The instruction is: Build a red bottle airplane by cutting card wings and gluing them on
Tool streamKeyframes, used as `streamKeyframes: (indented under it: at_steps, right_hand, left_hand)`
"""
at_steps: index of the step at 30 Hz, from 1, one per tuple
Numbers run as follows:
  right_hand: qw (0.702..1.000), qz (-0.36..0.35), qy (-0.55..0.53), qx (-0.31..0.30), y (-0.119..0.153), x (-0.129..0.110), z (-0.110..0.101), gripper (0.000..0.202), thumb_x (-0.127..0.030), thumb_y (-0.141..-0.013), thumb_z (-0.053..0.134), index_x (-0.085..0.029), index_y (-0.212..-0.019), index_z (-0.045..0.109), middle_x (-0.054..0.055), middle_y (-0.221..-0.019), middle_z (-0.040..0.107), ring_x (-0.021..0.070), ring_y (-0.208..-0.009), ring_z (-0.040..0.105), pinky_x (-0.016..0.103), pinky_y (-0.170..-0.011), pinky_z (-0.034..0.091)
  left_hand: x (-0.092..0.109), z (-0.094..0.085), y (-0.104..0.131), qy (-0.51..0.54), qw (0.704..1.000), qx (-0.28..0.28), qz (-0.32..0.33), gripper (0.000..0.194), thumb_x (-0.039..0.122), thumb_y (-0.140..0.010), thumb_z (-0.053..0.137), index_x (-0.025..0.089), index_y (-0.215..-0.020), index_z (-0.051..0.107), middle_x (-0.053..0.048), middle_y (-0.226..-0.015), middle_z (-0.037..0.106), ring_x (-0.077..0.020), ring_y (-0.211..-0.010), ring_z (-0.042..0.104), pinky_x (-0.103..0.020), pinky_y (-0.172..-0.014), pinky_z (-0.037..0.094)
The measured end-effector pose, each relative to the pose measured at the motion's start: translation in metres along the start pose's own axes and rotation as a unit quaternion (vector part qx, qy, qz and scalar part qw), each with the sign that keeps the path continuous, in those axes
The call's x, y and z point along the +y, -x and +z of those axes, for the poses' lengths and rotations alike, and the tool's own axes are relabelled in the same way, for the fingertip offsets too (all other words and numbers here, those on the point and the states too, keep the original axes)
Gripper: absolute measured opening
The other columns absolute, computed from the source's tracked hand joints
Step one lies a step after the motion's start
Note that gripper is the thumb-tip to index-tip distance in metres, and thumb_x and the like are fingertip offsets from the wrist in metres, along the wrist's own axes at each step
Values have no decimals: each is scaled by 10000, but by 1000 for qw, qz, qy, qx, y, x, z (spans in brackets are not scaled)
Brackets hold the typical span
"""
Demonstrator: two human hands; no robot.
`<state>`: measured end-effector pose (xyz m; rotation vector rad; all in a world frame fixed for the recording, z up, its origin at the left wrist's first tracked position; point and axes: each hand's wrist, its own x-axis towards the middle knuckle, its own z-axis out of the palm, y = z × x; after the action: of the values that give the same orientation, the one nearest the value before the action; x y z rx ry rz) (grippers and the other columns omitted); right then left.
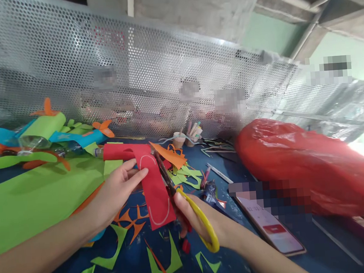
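My left hand (125, 180) pinches a strip of red paper (156, 188) between thumb and fingers. Pale rounded outlines are drawn near both ends of the strip. My right hand (190, 213) is closed on scissors (203, 224) with yellow handles, and their dark blades lie along the strip's right edge, pointing up toward its top. Behind the strip lies a red-wrapped bottle (117, 150). An orange paper piece (170, 154) sits just past the blade tips.
Green and orange scraps (167, 258) litter the blue table (236, 243). Green sheets (43, 196) and wrapped bottles (44, 129) lie left. A phone (269, 222) and a red plastic bag (296, 166) lie right. Cups of pens (179, 141) stand before a perforated metal screen (158, 63).
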<state>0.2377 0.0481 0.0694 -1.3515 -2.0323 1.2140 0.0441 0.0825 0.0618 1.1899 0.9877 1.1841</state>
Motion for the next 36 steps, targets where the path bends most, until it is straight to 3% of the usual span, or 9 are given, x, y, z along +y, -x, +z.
streamKeyframes:
  at_steps: [9,16,21,31,36]
  right_hand:
    - [1000,-19,-23,9,1,-3,-2,568,-721,-839,265,-216,-659,453,-25,-570,430,127,-488,478,267,-435,466]
    - [1000,-17,-9,2,3,-4,-1,574,-724,-839,257,-206,-676,442,-23,-594,440,127,-491,500,266,-439,449]
    - [1000,-25,10,-3,3,-3,0,571,-728,-843,219,-214,-675,404,-23,-593,433,134,-499,515,262,-444,429]
    - [997,-57,54,-6,3,-1,-3,556,-700,-868,214,-217,-699,433,-18,-588,474,143,-515,488,281,-499,380]
    - [995,-59,73,18,-2,4,-1,592,-714,-861,175,-217,-622,391,-24,-526,440,131,-507,411,279,-509,336]
  left_hand:
    - [3,-1,-3,-31,999,29,-7,782,316,-773,659,177,-1432,262,-72,-978,718,-256,-923,669,-399,-827,517]
    - [-1,-5,-4,-71,997,33,3,759,347,-769,652,192,-1418,289,-60,-959,714,-251,-927,666,-356,-793,522]
    - [0,-2,-1,-60,998,-26,8,718,372,-766,647,192,-1387,335,-36,-846,729,-246,-805,688,-363,-725,528]
    - [-2,-5,-5,-136,990,5,30,726,385,-769,619,170,-1396,323,-22,-783,713,-244,-783,672,-354,-701,496]
    - [-2,-4,-5,-106,994,-4,22,736,386,-763,631,172,-1395,320,-32,-796,722,-257,-799,682,-360,-708,515]
